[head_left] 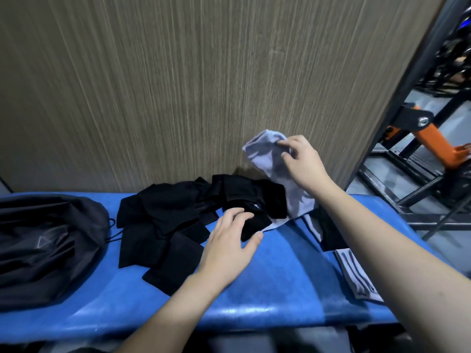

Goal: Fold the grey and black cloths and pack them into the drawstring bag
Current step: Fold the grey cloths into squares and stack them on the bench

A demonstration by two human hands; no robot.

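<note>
Right hand (303,161) lifts grey cloth (267,159); left hand (229,240) holds black cloth (254,225)

Black cloths (178,220) and a pale grey cloth (270,159) lie on a blue bench (254,289) beside a dark charcoal bag (46,248).

The drawstring bag (38,245) is running off the left edge. The right hand (303,164) is covering part of the grey cloth (267,154). A striped cloth (356,276) is disappearing under the right forearm. The equipment (433,118) at right is blurring.
</note>
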